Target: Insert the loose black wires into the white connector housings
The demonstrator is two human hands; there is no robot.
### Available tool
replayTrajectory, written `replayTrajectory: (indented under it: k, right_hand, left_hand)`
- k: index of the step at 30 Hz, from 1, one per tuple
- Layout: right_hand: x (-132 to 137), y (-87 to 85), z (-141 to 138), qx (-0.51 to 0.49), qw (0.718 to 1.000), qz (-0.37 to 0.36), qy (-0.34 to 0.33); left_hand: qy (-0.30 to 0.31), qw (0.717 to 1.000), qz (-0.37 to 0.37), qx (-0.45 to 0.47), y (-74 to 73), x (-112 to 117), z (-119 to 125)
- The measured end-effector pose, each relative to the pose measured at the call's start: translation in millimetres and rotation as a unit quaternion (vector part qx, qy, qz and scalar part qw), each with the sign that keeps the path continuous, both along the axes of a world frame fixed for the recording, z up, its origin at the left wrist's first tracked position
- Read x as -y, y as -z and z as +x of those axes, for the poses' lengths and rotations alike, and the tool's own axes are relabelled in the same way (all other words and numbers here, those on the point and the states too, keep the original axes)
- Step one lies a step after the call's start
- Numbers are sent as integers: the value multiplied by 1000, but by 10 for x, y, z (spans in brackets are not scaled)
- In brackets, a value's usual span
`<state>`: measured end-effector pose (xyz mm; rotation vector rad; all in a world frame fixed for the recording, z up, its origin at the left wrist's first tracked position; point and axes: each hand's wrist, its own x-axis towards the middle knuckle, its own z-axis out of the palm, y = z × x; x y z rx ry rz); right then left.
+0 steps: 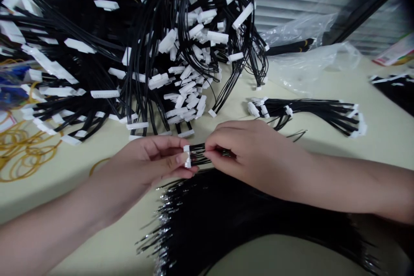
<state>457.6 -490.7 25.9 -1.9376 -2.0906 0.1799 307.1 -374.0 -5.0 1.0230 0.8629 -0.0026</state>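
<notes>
Between the thumb and fingers of my left hand [155,159] sits a small white connector housing [187,156]. Several thin black wires [198,154] run from it toward the right. My right hand [255,155] pinches those wires close to the connector, its thumb and forefinger closed together. Their far ends pass behind this hand and partly show beyond it. Just below both hands lies a thick bundle of loose black wires [226,215], with shiny metal terminals [164,211] at its left end.
A large heap of black wire harnesses with white connectors [187,90] covers the back left. Yellow rubber bands [29,151] lie at the left. A smaller harness bundle [310,110] rests behind my right hand, near a clear plastic bag [300,69]. More black wires [396,90] lie far right.
</notes>
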Motion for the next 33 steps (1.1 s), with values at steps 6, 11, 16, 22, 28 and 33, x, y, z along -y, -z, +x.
replayTrajectory:
  k: [6,11,16,22,28,33]
  right_hand:
    - [-27,39,2,-5,999,2,-33]
    - [-47,119,-17,6,999,25,-37]
    - [-50,45,5,-43,997,-63,-10]
    - [-45,-18,32,-54,995,-84,9]
    - [-102,88,-17,-61,993,-96,5]
    - [-43,12,-34,12,999,-10,-32]
  left_hand:
    - [21,1000,5,11,15,-3,-19]
    - [42,999,23,19,46,-20,-27]
    - [31,999,17,13,24,-16,-24]
    - [25,1000,10,-3,24,-34,7]
    - [67,997,50,-1,47,-16,2]
    - [39,999,28,7,45,-7,-12]
